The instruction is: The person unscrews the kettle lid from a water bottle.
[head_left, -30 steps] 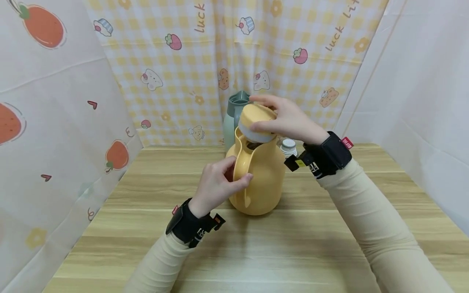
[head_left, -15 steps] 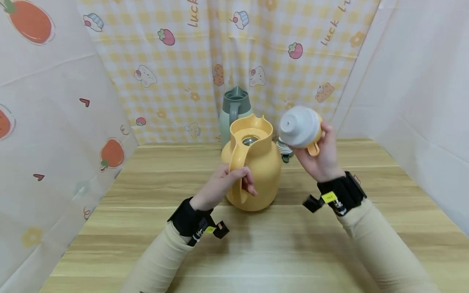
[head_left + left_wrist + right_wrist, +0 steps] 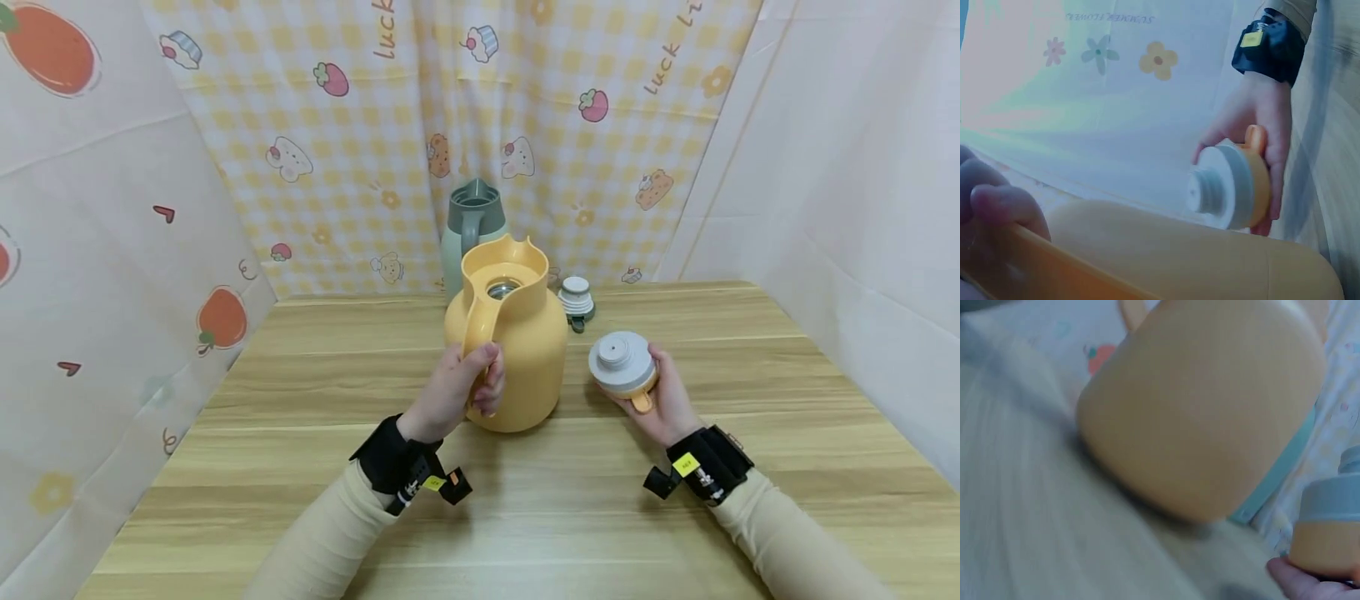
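Note:
A yellow thermos jug [image 3: 528, 358] stands upright on the table, its mouth uncovered and a silvery inner opening visible. My left hand [image 3: 459, 387] grips its handle, fingers curled round it and thumb on top. To the jug's right, my right hand [image 3: 663, 404] holds the jug's lid [image 3: 622, 364] upside down, grey plug side up and yellow cap underneath. The lid's small yellow tab points toward me. In the left wrist view the fingers spread round the lid [image 3: 1229, 187]; the right wrist view shows the lid [image 3: 1329, 544] resting on fingertips, close over the table.
Behind the jug stands a green thermos jug [image 3: 476, 225] with its top uncovered. A grey-and-white lid [image 3: 576, 302] lies upside down on the wooden table [image 3: 315, 367] at the back. Patterned curtains [image 3: 525, 83] enclose the back and sides.
My right hand has lifted the yellow lid off the jug, turned it upside down and brought it right and down toward the table. The left hand has closed round the handle.

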The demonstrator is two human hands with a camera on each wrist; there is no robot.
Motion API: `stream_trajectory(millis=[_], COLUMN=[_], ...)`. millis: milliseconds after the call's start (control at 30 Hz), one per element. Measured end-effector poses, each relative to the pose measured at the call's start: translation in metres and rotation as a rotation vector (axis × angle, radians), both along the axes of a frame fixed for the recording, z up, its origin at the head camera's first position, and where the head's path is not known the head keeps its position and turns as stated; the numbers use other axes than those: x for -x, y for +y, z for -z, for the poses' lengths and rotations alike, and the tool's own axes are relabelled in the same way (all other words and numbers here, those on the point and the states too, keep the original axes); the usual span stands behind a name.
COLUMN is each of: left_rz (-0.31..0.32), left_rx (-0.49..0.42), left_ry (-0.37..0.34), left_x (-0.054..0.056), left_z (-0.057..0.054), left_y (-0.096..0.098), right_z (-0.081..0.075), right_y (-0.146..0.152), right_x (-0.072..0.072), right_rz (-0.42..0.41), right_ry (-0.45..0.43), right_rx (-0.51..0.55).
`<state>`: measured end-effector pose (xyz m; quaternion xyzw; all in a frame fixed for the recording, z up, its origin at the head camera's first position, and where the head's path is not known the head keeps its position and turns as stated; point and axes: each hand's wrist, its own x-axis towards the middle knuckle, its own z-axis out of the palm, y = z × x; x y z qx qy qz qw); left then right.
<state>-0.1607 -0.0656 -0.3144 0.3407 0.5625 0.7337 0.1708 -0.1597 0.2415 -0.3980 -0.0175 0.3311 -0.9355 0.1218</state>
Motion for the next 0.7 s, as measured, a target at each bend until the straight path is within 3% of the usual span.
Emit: stream_trajectory(millis=[133, 367, 700], left_rz=[-0.059, -0.081, -0.103], left_rx=[0.006, -0.012, -0.039], left_ry=[0.006, 0.019, 0.045], left_x=[-0.006, -0.009, -0.016], left_z=[0.002, 0.003, 0.005], left_y=[0.003, -0.004, -0.023], right_z=[0.015, 0.024, 0.025], right_y=[-0.005, -0.013, -0.013], right_x=[-0.003, 0.000, 0.001], right_rz=[0.094, 0.263, 0.328], right_ry=[-0.025, 0.121, 0.113], right_rx=[-0.200, -0.534, -0.693])
